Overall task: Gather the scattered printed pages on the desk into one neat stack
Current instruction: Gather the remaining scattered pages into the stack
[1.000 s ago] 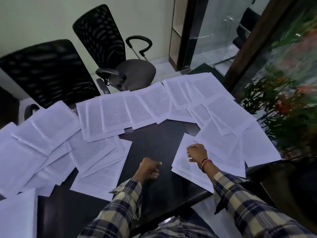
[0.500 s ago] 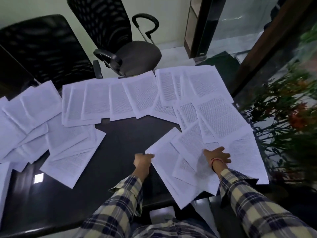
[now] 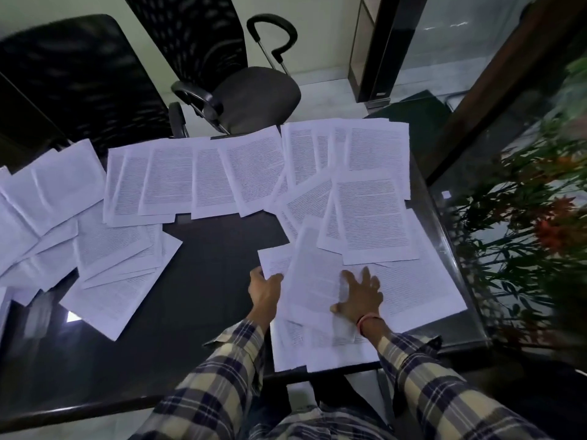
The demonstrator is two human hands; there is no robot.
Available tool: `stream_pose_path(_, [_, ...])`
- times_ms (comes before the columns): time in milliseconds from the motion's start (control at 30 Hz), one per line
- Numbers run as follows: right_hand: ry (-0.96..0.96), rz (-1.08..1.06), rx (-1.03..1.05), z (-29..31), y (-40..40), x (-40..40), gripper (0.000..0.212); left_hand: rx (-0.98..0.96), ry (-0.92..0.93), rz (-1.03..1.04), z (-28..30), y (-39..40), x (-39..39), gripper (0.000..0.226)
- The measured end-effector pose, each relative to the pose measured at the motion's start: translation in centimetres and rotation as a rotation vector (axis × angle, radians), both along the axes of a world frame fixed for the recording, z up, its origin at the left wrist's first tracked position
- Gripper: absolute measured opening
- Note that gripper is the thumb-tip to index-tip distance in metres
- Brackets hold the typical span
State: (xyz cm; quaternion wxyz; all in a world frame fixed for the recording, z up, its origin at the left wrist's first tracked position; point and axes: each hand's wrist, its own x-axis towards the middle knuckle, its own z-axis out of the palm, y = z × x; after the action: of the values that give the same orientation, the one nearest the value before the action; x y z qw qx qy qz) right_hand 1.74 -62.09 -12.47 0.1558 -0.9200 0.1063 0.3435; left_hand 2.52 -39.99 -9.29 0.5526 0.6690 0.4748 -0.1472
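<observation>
Both hands are working the nearest pages [image 3: 320, 281], which are lying directly under them with long axes running away from the person. The right hand [image 3: 360, 295] is pressing flat, fingers spread; the left hand [image 3: 265, 289] is holding a sheet's near-left edge. Remaining pages are fanning across the table [image 3: 203, 265] ahead and far to the left hand's side.

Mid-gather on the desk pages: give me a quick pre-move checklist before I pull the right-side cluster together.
1. Right hand flat on the near-right pages, fingers spread: ok.
2. Left hand holding that cluster's left edge: ok.
3. Pages squared into one stack: not ok, they overlap at angles.
4. Pages clear of the desk edge: not ok, the nearest sheets overhang the front.
5. Left pile and far row collected: not ok.
6. Page order: cannot tell.
</observation>
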Motion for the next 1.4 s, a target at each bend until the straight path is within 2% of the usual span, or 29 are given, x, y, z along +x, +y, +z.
stream_pose_path(133, [-0.050,0.122,0.105,-0.2,-1.0,0.0,0.084,0.060,-0.032,-0.080,-0.1,1.5,1.0,0.045])
stream_pose_path(200, [-0.151,0.004,0.127,-0.5,-1.7,0.3,0.070,0.139,-0.015,-0.070,0.2,1.7,0.6,0.059])
stream_pose_path(267, [-0.212,-0.141,0.055,-0.6,-1.8,0.5,0.067,0.177,0.071,-0.090,0.1,1.4,-0.4,0.064])
stream_pose_path(300, [-0.199,-0.162,0.028,-0.6,-1.6,0.5,0.071,0.162,0.108,-0.109,0.0,1.1,-0.9,0.054])
stream_pose_path(367, [-0.142,-0.083,0.041,-0.6,-0.7,0.6,0.078,0.129,0.112,-0.146,-0.2,0.6,-1.4,0.018])
stream_pose_path(400, [-0.115,-0.034,0.074,-0.9,-0.3,0.7,0.078,0.113,0.090,-0.166,-0.4,0.4,-1.5,0.014])
stream_pose_path(467, [-0.125,0.000,0.158,-1.0,0.1,1.2,0.070,0.098,0.059,-0.186,-0.5,0.1,-1.2,0.013])
stream_pose_path(567, [-0.266,-0.226,0.168,-0.7,-1.2,2.4,0.051,0.200,0.075,-0.176,-0.7,0.2,-0.7,0.029])
stream_pose_path(633, [-0.225,-0.423,0.056,-0.5,-2.4,2.9,0.058,0.271,0.156,-0.175,-0.6,0.2,-0.5,0.027])
stream_pose_path(700, [-0.108,-0.525,0.031,-0.3,-2.5,2.9,0.073,0.264,0.198,-0.195,-0.6,-0.1,-0.5,0.022])
stream_pose_path(800, [-0.051,-0.478,0.111,-0.2,-0.3,2.5,0.082,0.190,0.190,-0.214,-0.9,-0.8,-0.2,0.017])
stream_pose_path(900, [-0.030,-0.429,0.136,0.0,2.0,2.3,0.086,0.199,0.141,-0.208,-1.3,-1.1,0.0,0.030])
stream_pose_path(967, [-0.064,-0.387,0.132,0.2,1.7,2.8,0.078,0.238,0.095,-0.198,-1.5,-0.7,-0.1,0.033])
stream_pose_path(1033, [-0.169,-0.436,0.127,0.5,-0.1,3.8,0.056,0.296,0.086,-0.223,-1.3,-0.4,-0.1,0.012])
stream_pose_path(1100, [-0.240,-0.500,0.047,0.5,-3.0,4.8,0.046,0.296,0.124,-0.258,-1.6,-0.5,0.1,0.045])
stream_pose_path(1200, [-0.122,-0.464,-0.088,-0.4,-6.5,5.0,0.066,0.238,0.165,-0.279,-1.2,-2.4,0.6,0.082])
stream_pose_path(1267, [-0.072,-0.375,-0.135,-0.9,-7.1,4.6,0.080,0.260,0.216,-0.305,-1.5,-3.7,0.9,0.091])
stream_pose_path(1333, [-0.085,-0.326,-0.145,-1.0,-6.9,4.4,0.086,0.258,0.246,-0.288,-2.3,-4.3,1.2,0.083])
stream_pose_path(1400, [-0.109,-0.304,-0.142,-0.9,-6.4,4.4,0.086,0.212,0.258,-0.259,-3.1,-4.3,1.3,0.061])
